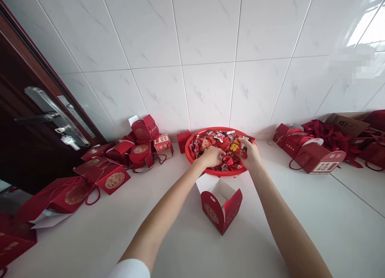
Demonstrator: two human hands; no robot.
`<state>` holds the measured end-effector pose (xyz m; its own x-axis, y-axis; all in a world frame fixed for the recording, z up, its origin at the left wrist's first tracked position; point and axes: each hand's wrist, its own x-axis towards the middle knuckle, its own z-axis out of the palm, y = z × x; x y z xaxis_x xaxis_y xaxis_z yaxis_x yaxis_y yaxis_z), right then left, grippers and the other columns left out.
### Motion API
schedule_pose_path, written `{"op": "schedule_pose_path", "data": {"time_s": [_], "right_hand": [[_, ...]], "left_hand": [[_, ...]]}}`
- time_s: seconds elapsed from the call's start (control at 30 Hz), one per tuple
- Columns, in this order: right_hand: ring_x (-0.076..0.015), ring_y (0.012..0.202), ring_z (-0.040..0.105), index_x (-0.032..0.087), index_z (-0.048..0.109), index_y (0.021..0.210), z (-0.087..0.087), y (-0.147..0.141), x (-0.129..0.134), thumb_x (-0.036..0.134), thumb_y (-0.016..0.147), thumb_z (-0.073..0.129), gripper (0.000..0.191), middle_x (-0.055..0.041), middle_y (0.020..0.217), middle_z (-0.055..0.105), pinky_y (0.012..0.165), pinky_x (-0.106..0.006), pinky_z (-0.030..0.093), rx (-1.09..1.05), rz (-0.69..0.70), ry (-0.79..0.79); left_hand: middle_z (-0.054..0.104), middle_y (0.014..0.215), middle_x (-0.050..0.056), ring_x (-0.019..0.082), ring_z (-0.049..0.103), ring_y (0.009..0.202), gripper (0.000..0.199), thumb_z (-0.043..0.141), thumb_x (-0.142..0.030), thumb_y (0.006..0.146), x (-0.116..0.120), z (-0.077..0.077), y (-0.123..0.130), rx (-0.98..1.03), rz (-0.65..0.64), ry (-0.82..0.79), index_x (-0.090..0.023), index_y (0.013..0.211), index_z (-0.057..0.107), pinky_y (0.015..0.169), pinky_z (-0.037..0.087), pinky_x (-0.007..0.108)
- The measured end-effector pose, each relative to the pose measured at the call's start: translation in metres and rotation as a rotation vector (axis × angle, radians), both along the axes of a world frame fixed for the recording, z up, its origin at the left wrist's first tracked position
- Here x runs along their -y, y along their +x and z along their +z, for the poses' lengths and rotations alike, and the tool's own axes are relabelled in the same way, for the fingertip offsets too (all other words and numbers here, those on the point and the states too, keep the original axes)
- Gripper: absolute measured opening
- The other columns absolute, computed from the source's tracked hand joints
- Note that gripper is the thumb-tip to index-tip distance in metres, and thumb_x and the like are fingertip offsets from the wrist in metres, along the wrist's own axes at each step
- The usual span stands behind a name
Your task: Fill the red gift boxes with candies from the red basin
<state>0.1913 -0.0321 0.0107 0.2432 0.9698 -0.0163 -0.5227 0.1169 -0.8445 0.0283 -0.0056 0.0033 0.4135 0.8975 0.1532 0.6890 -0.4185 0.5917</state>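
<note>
A round red basin [190, 154] full of wrapped candies [219, 138] stands against the tiled wall. My left hand [212, 156] reaches into its middle, fingers closed and bent down among the candies; what they hold, if anything, is too small to tell. At the basin's right side my right hand [251, 153] grips a red packet with yellow characters [238, 147]. Between my forearms, just in front of the basin, sits a red box [221, 208] with its top open and white inside.
Several red gift boxes [114, 181] with cord handles spread along the left, near a dark door [27, 142] with keys in its lock. More red boxes [319, 157] and red ribbons [323, 133] lie at the right by the wall.
</note>
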Motion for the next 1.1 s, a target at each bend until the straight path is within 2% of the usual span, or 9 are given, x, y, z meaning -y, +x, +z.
{"op": "schedule_pose_path", "data": {"time_s": [0.07, 0.23, 0.33, 0.4, 0.53, 0.7, 0.9, 1.0, 1.1], "right_hand": [[-0.0261, 0.077, 0.075, 0.025, 0.063, 0.074, 0.001, 0.0, 0.001, 0.028, 0.059, 0.075, 0.019, 0.0006, 0.075, 0.075, 0.054, -0.031, 0.06, 0.001, -0.002, -0.009], [-0.0248, 0.075, 0.074, 0.024, 0.064, 0.076, 0.003, -0.001, 0.003, 0.028, 0.059, 0.076, 0.021, 0.0007, 0.074, 0.074, 0.049, -0.028, 0.055, 0.004, 0.003, -0.019], [-0.024, 0.073, 0.074, 0.024, 0.064, 0.076, 0.005, -0.002, 0.006, 0.028, 0.057, 0.077, 0.024, 0.0011, 0.072, 0.074, 0.047, -0.026, 0.053, 0.003, -0.005, -0.02], [-0.0233, 0.071, 0.073, 0.023, 0.064, 0.076, 0.006, -0.002, 0.007, 0.027, 0.055, 0.079, 0.025, 0.0014, 0.071, 0.074, 0.046, -0.026, 0.051, -0.003, -0.01, -0.022], [-0.0232, 0.07, 0.073, 0.023, 0.065, 0.075, 0.007, -0.002, 0.008, 0.026, 0.054, 0.08, 0.026, 0.0013, 0.071, 0.074, 0.046, -0.026, 0.052, -0.022, -0.01, -0.022], [-0.023, 0.065, 0.072, 0.023, 0.065, 0.075, 0.005, -0.002, 0.005, 0.024, 0.054, 0.08, 0.025, 0.0008, 0.069, 0.074, 0.047, -0.029, 0.054, -0.044, -0.016, -0.036], [-0.0224, 0.066, 0.072, 0.022, 0.065, 0.074, 0.002, -0.002, 0.004, 0.023, 0.055, 0.08, 0.025, 0.0013, 0.068, 0.073, 0.049, -0.029, 0.055, -0.054, -0.002, -0.015], [-0.0219, 0.065, 0.071, 0.022, 0.065, 0.074, 0.002, -0.002, 0.004, 0.024, 0.055, 0.081, 0.025, 0.0014, 0.068, 0.073, 0.049, -0.029, 0.055, -0.055, 0.005, -0.014], [-0.0214, 0.064, 0.071, 0.022, 0.064, 0.073, 0.001, -0.001, 0.004, 0.023, 0.055, 0.081, 0.025, 0.0019, 0.067, 0.071, 0.048, -0.028, 0.055, -0.055, 0.002, -0.019]], "left_hand": [[0.076, 0.101, 0.008, 0.036, 0.059, 0.118, 0.024, 0.073, -0.006, 0.058, 0.002, 0.002, 0.002, -0.106, -0.005, 0.03, -0.026, 0.071, 0.077, 0.108, 0.039, 0.047], [0.072, 0.1, 0.017, 0.043, 0.056, 0.119, 0.006, 0.078, -0.02, 0.066, 0.006, 0.007, 0.007, -0.351, 0.066, 0.109, -0.018, 0.065, 0.073, 0.113, 0.028, 0.059], [0.074, 0.091, 0.016, 0.041, 0.058, 0.115, 0.004, 0.076, -0.02, 0.07, 0.005, 0.01, 0.008, -0.481, 0.081, 0.112, -0.017, 0.072, 0.076, 0.114, 0.026, 0.061], [0.075, 0.093, 0.012, 0.038, 0.059, 0.115, 0.016, 0.076, -0.016, 0.068, 0.004, 0.013, 0.009, -0.557, 0.061, 0.1, -0.02, 0.084, 0.078, 0.114, 0.028, 0.059], [0.073, 0.117, 0.01, 0.037, 0.056, 0.121, 0.043, 0.081, -0.021, 0.065, -0.001, 0.017, 0.015, -0.693, 0.025, 0.076, -0.028, 0.107, 0.077, 0.111, 0.033, 0.055], [0.068, 0.126, 0.016, 0.041, 0.052, 0.124, 0.047, 0.085, -0.031, 0.065, -0.008, 0.017, 0.03, -0.826, 0.015, 0.072, -0.025, 0.111, 0.076, 0.108, 0.034, 0.06], [0.063, 0.133, 0.022, 0.039, 0.053, 0.124, 0.032, 0.066, -0.016, 0.081, -0.007, 0.018, 0.035, -0.895, -0.024, 0.148, -0.017, 0.112, 0.075, 0.105, 0.036, 0.058], [0.066, 0.128, 0.021, 0.038, 0.056, 0.121, 0.029, 0.065, -0.014, 0.08, -0.005, 0.02, 0.035, -0.908, -0.083, 0.171, -0.017, 0.107, 0.076, 0.104, 0.037, 0.056], [0.072, 0.114, 0.018, 0.035, 0.059, 0.116, 0.026, 0.068, -0.008, 0.075, -0.003, 0.02, 0.037, -0.92, -0.156, 0.184, -0.016, 0.098, 0.077, 0.103, 0.038, 0.053]]}}
